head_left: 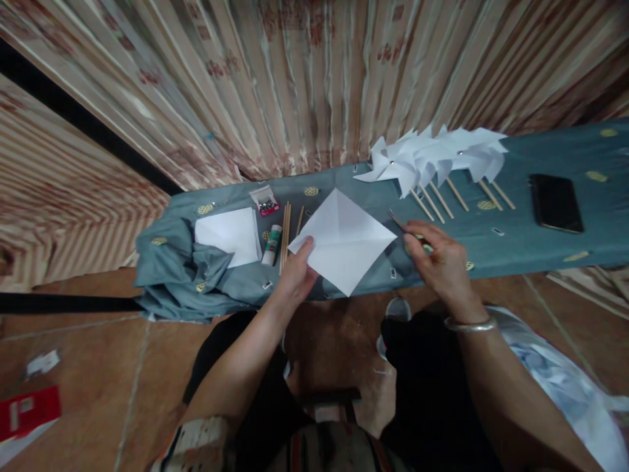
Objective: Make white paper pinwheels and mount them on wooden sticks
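My left hand (297, 274) pinches the left corner of a square white paper sheet (348, 239), thumb on top. The sheet is turned like a diamond and has crossing crease lines. Just right of its right corner, my right hand (437, 259) grips a pair of scissors (397, 220). The thin metal blades point toward the sheet, and a bit of yellow-green handle shows between my fingers. Whether the blades touch the paper I cannot tell. Several thin wooden sticks (285, 236) and a glue stick (272, 245) lie left of my left hand.
Several white paper pinwheels (393, 164) on sticks lie at the back right of the cloth-covered table (521, 249). A black phone (556, 203) is farther right. On the left are a stack of white paper (228, 233) and a small box of pins (265, 200). A plastic bag (560, 380) stands below right.
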`<act>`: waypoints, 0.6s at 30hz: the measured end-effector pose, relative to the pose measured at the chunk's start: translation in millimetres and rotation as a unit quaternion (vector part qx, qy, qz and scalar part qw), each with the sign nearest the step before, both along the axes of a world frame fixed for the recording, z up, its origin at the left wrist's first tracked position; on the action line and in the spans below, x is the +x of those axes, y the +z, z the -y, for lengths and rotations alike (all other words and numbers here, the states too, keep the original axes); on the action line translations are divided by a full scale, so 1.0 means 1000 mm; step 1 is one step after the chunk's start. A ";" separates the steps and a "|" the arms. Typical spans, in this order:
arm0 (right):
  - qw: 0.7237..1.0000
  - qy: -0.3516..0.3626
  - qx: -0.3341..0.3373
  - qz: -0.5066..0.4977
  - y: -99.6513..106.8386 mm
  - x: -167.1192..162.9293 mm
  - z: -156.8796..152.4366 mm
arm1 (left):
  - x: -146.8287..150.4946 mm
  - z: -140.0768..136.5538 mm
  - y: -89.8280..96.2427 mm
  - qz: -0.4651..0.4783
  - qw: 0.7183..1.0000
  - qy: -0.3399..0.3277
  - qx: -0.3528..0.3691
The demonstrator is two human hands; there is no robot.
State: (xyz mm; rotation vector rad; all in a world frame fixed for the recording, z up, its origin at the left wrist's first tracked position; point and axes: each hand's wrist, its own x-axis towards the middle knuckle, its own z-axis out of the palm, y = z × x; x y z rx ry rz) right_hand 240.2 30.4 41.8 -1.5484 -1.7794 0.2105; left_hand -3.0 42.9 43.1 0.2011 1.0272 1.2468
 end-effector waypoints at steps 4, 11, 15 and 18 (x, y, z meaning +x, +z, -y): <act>0.979 -0.061 -0.069 0.182 -0.019 0.031 -0.008 | -0.001 -0.002 0.006 0.030 0.999 0.012 -0.016; 0.941 -0.086 -0.150 0.291 -0.028 0.036 -0.012 | -0.003 -0.009 0.006 0.052 0.998 0.009 -0.034; 0.952 -0.118 -0.183 0.213 -0.023 0.037 -0.019 | -0.005 -0.011 0.009 0.059 0.998 0.014 -0.029; 0.973 -0.099 -0.205 0.043 -0.019 0.039 -0.024 | -0.006 -0.012 0.013 0.059 0.998 0.029 -0.013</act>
